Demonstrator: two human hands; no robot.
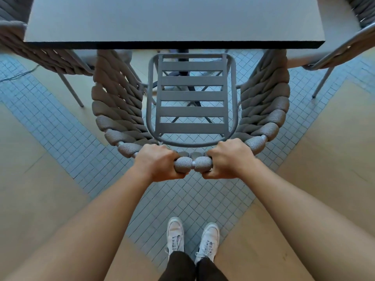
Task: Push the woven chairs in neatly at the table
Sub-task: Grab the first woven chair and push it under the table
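My left hand [157, 162] and right hand [226, 158] are both clenched around the top rail of the woven chair [191, 163], side by side. Its slatted seat runs straight ahead of my knuckles, front edge just under the table [172, 19]. I judge an even forward push from both will do it.

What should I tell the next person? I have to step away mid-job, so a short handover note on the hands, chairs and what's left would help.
Left hand: shut on the back rail of the middle woven chair.
Right hand: shut on the same rail, beside the left grip.
Chair: faces the table; the seat front sits just under the table edge, most of the seat is out.
Done: chair lined up roughly square with the table.
Left: push it further in, then check the left chair and right chair, both only partly in view.
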